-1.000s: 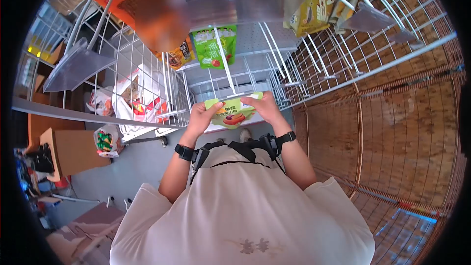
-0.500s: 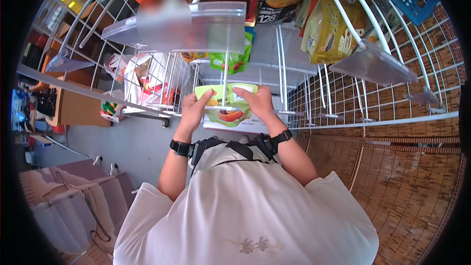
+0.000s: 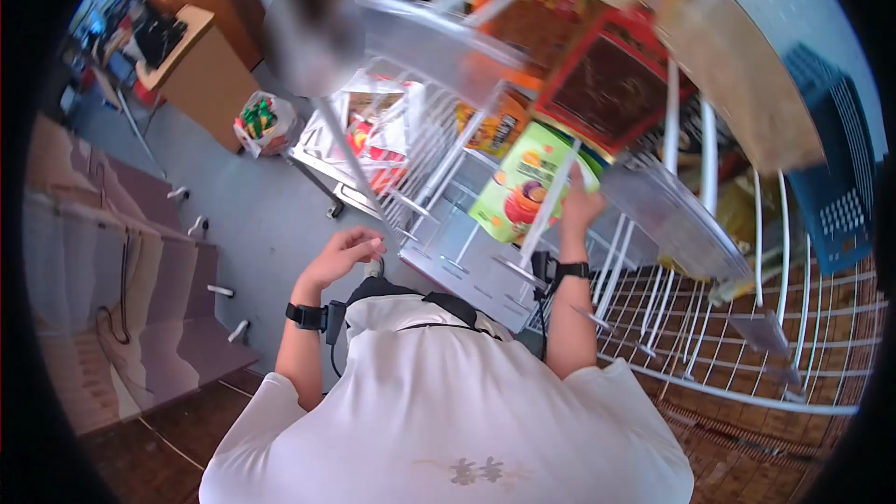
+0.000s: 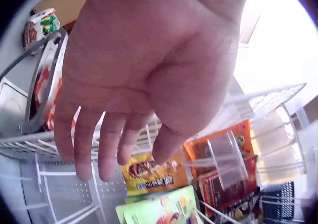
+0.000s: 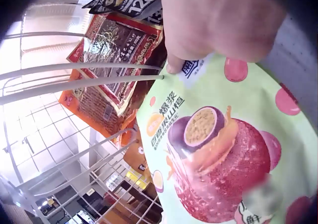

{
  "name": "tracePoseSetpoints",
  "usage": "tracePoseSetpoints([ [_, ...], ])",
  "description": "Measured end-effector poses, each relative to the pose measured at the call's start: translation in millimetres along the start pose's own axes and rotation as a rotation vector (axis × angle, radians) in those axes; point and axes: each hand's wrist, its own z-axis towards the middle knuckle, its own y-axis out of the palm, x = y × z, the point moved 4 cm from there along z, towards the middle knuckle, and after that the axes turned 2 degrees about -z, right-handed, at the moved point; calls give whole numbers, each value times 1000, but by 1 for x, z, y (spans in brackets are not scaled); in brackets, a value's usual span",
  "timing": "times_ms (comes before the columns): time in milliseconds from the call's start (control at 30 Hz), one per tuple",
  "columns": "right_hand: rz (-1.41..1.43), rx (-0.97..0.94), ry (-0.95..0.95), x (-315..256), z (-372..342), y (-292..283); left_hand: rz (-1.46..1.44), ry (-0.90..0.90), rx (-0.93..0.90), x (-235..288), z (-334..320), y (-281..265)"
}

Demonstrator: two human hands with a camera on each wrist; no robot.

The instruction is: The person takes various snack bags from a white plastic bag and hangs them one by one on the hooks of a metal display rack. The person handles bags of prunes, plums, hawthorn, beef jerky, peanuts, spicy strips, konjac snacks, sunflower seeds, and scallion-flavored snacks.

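My right hand (image 3: 581, 205) pinches a light green snack pouch (image 3: 515, 182) with fruit pictures by its upper edge. A white display hook (image 3: 551, 201) crosses over the pouch in the head view. In the right wrist view the pouch's printed front (image 5: 218, 169) fills much of the frame, with the fingers at its top. My left hand (image 3: 341, 259) is off the pouch, to the left of the rack, fingers loosely bent and holding nothing. The left wrist view shows its bare palm (image 4: 144, 60), with a yellow-orange snack bag (image 4: 154, 174) beyond the fingers.
A red-framed snack pack (image 3: 607, 79) and an orange bag (image 3: 495, 121) hang beside the pouch. Clear plastic tag holders (image 3: 686, 210) stick out on hooks. White wire mesh (image 3: 672, 327) stands at right, a blue basket (image 3: 831, 159) beyond. A plastic bag (image 3: 266, 121) stands on the floor at left.
Both hands held the pouch earlier; the left has let go and moved left. The right hand has carried the pouch up and right, among the hooks. The head view has turned.
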Motion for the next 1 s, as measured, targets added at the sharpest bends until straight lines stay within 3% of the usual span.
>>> tracePoseSetpoints([
  [67,-191,78,-84,-65,-38,25,-45,-10,39,-5,3,-36],
  [167,-196,120,-169,-45,-35,15,-79,44,133,-9,40,-97],
  [267,-333,315,-282,-30,-42,-6,-194,152,215,-6,107,-140],
  [333,-417,188,-307,-40,-64,-1,-39,189,241,-12,163,-159],
  [400,-238,402,-361,-28,-91,-5,173,315,240,-14,208,-169],
  [433,-452,404,-368,-45,-120,11,160,295,217,-19,223,-172],
  [467,-681,339,-274,-36,-127,6,302,363,211,-17,237,-173],
  [533,-344,568,-180,-14,-153,-8,439,427,173,-22,259,-178],
  [567,-637,554,16,-13,-168,-13,507,461,101,-28,267,-178],
  [633,-627,605,-129,3,-208,-19,641,451,-87,-46,286,-179],
  [700,-706,631,-139,-2,-248,5,811,414,-89,-49,271,-182],
  [733,-573,623,20,-18,-268,42,982,391,-57,-44,262,-182],
  [767,-434,612,173,-24,-281,61,973,458,-46,-59,269,-186],
  [867,-679,269,303,60,-324,17,1061,464,-89,-59,284,-186],
  [900,-688,159,349,83,-339,12,1000,239,-68,-41,284,-181],
  [933,-691,172,361,79,-348,22,1003,236,-87,-33,289,-175],
  [1000,-998,-49,418,59,-356,69,1171,396,-42,-18,302,-161],
])
